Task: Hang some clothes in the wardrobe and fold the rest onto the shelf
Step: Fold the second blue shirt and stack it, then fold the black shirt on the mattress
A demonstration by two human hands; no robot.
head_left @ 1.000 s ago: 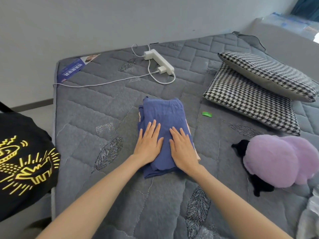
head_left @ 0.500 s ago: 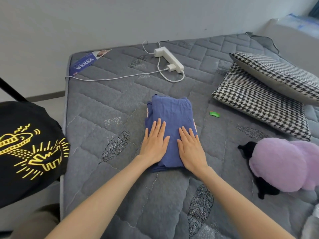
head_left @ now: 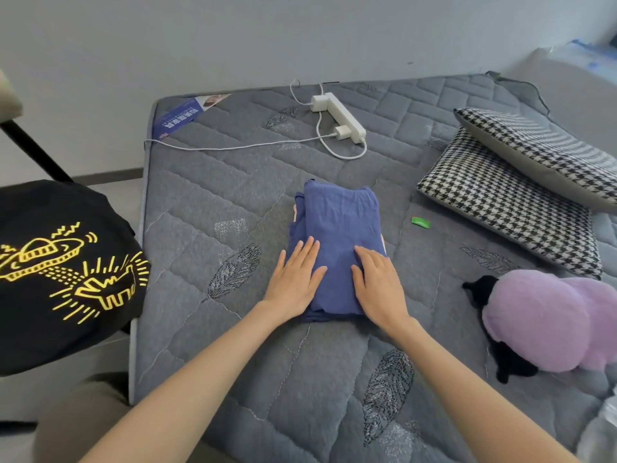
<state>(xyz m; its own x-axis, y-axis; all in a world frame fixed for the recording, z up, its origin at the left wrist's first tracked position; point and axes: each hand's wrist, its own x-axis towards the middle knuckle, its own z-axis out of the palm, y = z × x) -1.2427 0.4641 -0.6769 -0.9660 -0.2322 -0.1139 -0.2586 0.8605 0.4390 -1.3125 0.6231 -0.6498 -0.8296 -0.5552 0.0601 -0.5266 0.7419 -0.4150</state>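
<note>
A folded blue garment (head_left: 339, 225) lies in the middle of the grey quilted mattress (head_left: 217, 188). My left hand (head_left: 295, 279) rests flat at the garment's near left edge, fingers straight and slightly spread. My right hand (head_left: 379, 285) lies flat on its near right edge. Between the two hands a strip of blue cloth shows. A black T-shirt with a yellow print (head_left: 63, 269) hangs at the left, off the mattress.
A white power strip (head_left: 339, 116) with cables lies at the far side. Two houndstooth pillows (head_left: 510, 202) are stacked at the right, with a purple plush toy (head_left: 547, 319) nearer me. A small green scrap (head_left: 420, 222) sits beside the garment. A blue label (head_left: 182, 115) marks the far left corner.
Both hands have slid apart from the middle of the garment toward its left and right edges. The view has shifted left.
</note>
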